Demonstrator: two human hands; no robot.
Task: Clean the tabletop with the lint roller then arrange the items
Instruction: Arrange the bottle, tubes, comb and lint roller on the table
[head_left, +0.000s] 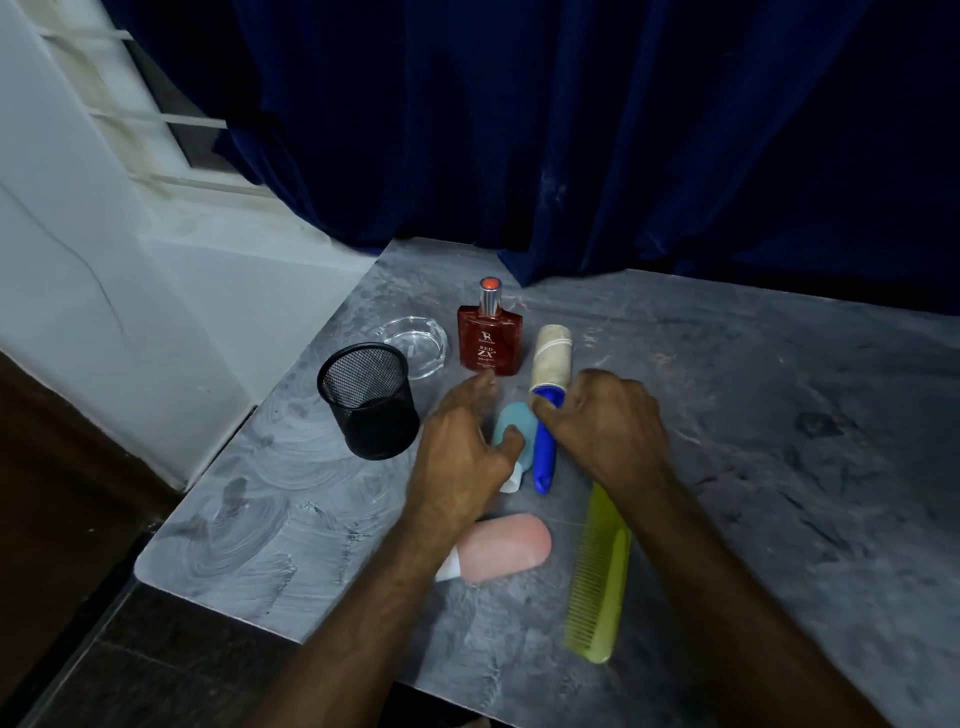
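The scene is dim and cool-toned, with the blue curtain (571, 130) across the top of the frame nearly black in its folds. The brightest area is the white wall (78, 270) at the upper left. The grey bench (753, 389) shows soft sheen on its smeared patches at lower left, with no hard glare. Shadows are faint. Both hands look slightly motion-blurred, the left hand (462, 447) most at its fingertips. Straight lines bow near the frame edges.

Comb (597, 577) right of lint roller (545, 405).
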